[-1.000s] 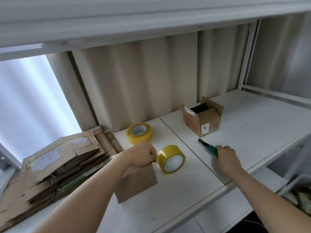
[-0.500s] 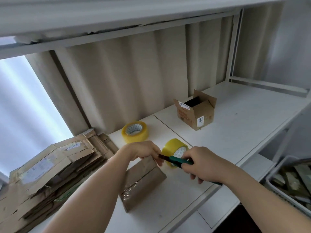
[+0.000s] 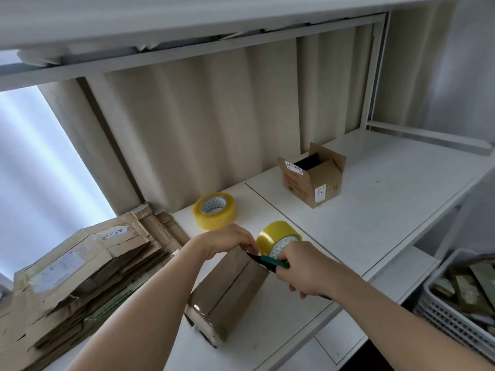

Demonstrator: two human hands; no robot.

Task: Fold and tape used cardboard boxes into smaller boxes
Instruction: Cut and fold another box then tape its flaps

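A small brown cardboard box (image 3: 230, 295) with clear tape along its seam lies on the white table (image 3: 375, 210). My left hand (image 3: 227, 241) grips the box's far end, fingers curled over it. My right hand (image 3: 305, 269) holds a green utility knife (image 3: 267, 259), its dark tip at the box's far top edge next to my left fingers. A yellow tape roll (image 3: 277, 236) stands on edge just behind both hands. Farther back a second tape roll (image 3: 215, 210) lies flat.
A stack of flattened used cardboard (image 3: 75, 277) fills the table's left side. An open small box (image 3: 313, 178) with labels stands at the back right. A grey plastic crate (image 3: 460, 298) of scraps sits low at the right. A shelf runs overhead.
My right hand picked the green knife up from the table and brought it left to the box's far edge. The box has tipped so its taped seam faces up.
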